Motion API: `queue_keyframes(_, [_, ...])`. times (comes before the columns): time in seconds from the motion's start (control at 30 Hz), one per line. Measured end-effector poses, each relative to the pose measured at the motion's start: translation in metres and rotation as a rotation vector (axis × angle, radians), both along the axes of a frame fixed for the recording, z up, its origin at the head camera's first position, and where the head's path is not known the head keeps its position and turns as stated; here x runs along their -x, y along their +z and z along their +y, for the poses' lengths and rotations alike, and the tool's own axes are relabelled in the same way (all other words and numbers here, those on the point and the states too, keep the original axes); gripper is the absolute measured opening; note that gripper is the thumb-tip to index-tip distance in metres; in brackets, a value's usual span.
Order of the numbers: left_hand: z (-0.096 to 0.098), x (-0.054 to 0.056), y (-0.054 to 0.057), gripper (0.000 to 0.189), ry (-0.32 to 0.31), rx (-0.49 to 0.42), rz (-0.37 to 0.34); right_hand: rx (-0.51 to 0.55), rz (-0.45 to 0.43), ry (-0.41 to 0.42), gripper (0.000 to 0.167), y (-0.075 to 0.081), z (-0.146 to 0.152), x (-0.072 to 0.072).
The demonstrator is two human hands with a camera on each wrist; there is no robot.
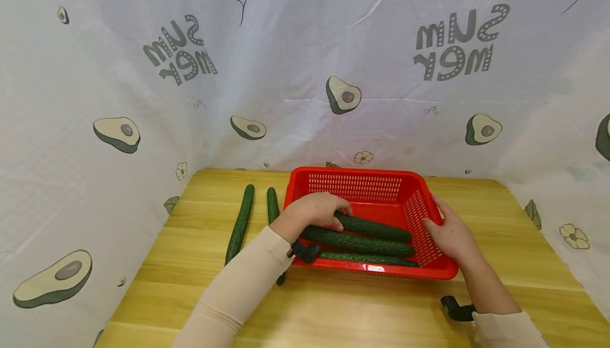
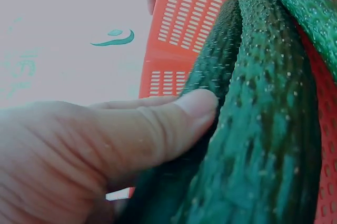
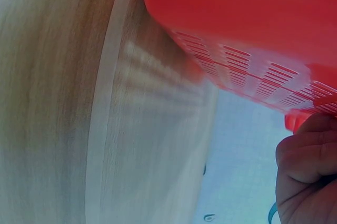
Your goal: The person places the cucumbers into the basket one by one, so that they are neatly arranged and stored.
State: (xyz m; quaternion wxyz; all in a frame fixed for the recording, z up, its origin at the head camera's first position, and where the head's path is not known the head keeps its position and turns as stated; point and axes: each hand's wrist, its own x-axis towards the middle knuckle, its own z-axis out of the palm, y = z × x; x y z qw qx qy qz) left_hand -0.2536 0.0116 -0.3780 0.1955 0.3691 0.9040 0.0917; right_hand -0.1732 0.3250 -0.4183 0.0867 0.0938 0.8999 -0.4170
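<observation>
A red plastic basket (image 1: 376,269) with slotted walls holds three dark green cucumbers lying roughly side by side. My left hand (image 1: 318,210) reaches over the basket's left side and grips the left end of the rearmost cucumber (image 1: 374,227). In the left wrist view its thumb (image 2: 197,105) lies along that cucumber's bumpy skin. Just in front lie the middle cucumber (image 1: 362,242) and, along the front wall, the third cucumber (image 1: 371,258). My right hand (image 1: 452,234) holds the basket's right rim, thumb on the inner side and fingers outside.
Left of the basket, two more cucumbers lie on the wooden table (image 1: 190,279): a cucumber (image 1: 240,223) farther out, and a cucumber (image 1: 272,205) beside the basket, partly covered by my left arm. A white avocado-print sheet (image 1: 295,72) hangs behind and around the table.
</observation>
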Motion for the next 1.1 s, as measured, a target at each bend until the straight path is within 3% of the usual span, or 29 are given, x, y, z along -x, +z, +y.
queue_keyframes(0.27, [-0.007,0.002,-0.006,0.033,0.026,-0.022,-0.095,0.009,-0.002,-0.001,0.075,-0.001,-0.001,-0.001])
queue_keyframes(0.5, [-0.015,0.001,-0.004,0.036,0.109,0.012,-0.13,0.015,0.001,0.013,0.074,-0.001,-0.001,-0.001])
queue_keyframes(0.77, [-0.022,0.001,-0.003,0.031,0.071,-0.036,-0.11,0.008,0.018,0.026,0.074,0.0,0.001,-0.001])
queue_keyframes(1.1, [-0.025,0.003,-0.005,0.032,0.101,-0.07,-0.156,-0.008,0.012,0.021,0.074,-0.001,0.001,-0.001])
